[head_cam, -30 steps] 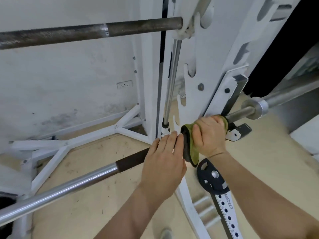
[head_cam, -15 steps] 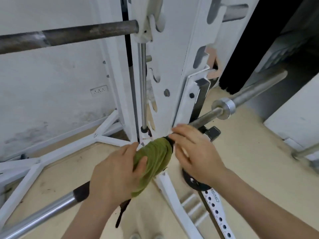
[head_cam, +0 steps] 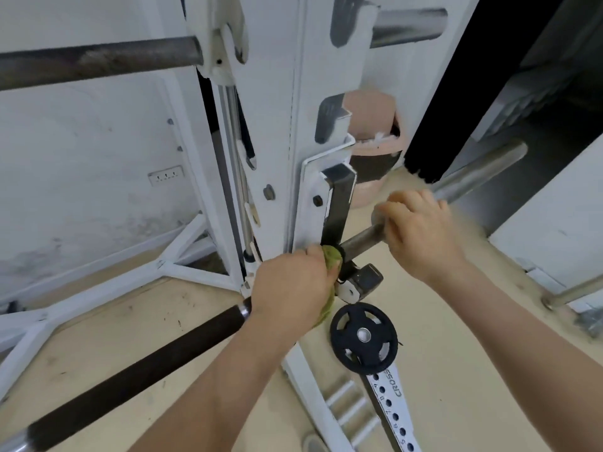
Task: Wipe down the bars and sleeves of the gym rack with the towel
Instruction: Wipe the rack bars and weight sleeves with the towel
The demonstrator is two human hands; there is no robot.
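Green cloth, the towel (head_cam: 330, 260), is bunched around the lower bar (head_cam: 195, 334) just where it meets the white upright of the rack (head_cam: 277, 132), and the left hand (head_cam: 290, 285) has its fingers closed tight over it. The right hand (head_cam: 421, 230) is curled around the same bar at the collar of the steel sleeve (head_cam: 479, 172), on the other side of the upright. A black weight plate (head_cam: 363, 337) hangs just below the hands, and an upper bar (head_cam: 98, 62) runs across the top left.

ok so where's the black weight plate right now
In the head view, the black weight plate sits low and right of centre, just below the towel in the left hand.
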